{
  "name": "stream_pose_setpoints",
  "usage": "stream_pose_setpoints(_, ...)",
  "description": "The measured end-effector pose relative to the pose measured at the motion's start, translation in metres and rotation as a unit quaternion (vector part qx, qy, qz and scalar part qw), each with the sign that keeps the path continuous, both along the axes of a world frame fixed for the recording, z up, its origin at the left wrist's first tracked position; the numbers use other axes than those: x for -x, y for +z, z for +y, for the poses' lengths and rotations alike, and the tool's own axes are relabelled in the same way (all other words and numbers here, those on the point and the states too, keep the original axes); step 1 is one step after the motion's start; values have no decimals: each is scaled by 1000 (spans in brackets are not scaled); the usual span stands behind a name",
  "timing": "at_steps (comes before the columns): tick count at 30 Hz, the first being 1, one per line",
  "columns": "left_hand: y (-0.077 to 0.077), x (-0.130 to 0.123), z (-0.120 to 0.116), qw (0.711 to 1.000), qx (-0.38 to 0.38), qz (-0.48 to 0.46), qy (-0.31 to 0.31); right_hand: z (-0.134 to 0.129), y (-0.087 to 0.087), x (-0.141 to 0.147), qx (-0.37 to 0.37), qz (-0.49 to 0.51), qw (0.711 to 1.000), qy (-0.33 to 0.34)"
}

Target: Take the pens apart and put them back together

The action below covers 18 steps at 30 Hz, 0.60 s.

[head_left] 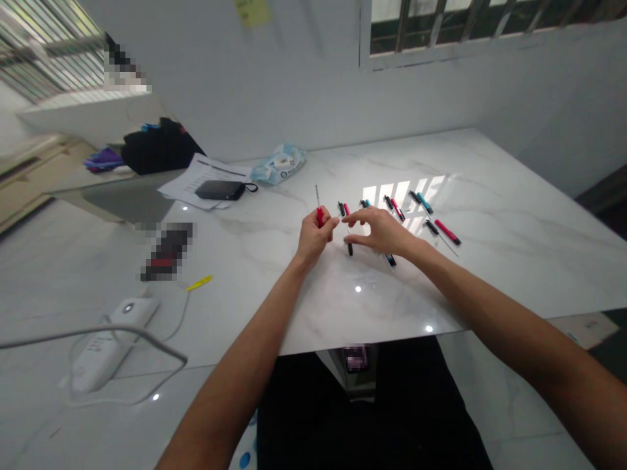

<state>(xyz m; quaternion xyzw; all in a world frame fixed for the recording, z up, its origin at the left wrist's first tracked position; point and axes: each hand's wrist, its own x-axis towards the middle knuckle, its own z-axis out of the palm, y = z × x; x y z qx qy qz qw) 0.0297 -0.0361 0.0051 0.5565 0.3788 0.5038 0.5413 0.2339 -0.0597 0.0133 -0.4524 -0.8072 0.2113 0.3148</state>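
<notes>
My left hand [316, 238] is closed on a red screwdriver-like tool [320, 216], its thin shaft pointing up. To its right, my right hand [375, 230] has its thumb and fingers apart, curved over a pen part with a black end [350, 249]. Whether it touches that part I cannot tell. Pen parts in black, red and teal lie in small groups on the white marble table: a red barrel [447, 231] at the right, a teal one [424, 202] behind it, and a red one [397, 209] nearer the middle.
Papers [189, 181] with a black pouch [220, 190] and a blue-white packet [279, 164] lie at the back left. A white power strip [110, 343], a grey cable [142, 333] and a yellow strip [200, 283] are nearer left. The table's front edge runs before my lap.
</notes>
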Motion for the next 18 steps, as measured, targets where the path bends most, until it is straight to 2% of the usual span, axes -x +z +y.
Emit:
stream_pose_setpoints(4,1,-3,-6,997,-50,53,-32,2,5,5,1,141,987,-73)
stream_pose_setpoints(8,-1,-7,-10,981,-124,145,-41,0,8,10,21,212,976,-56)
stream_pose_setpoints(14,-3,-8,-12,963,-152,216,-54,-4,8,16,64,272,960,-32)
stream_pose_setpoints(18,4,-2,-11,957,-153,243,-36,4,11,8,51,351,930,-100)
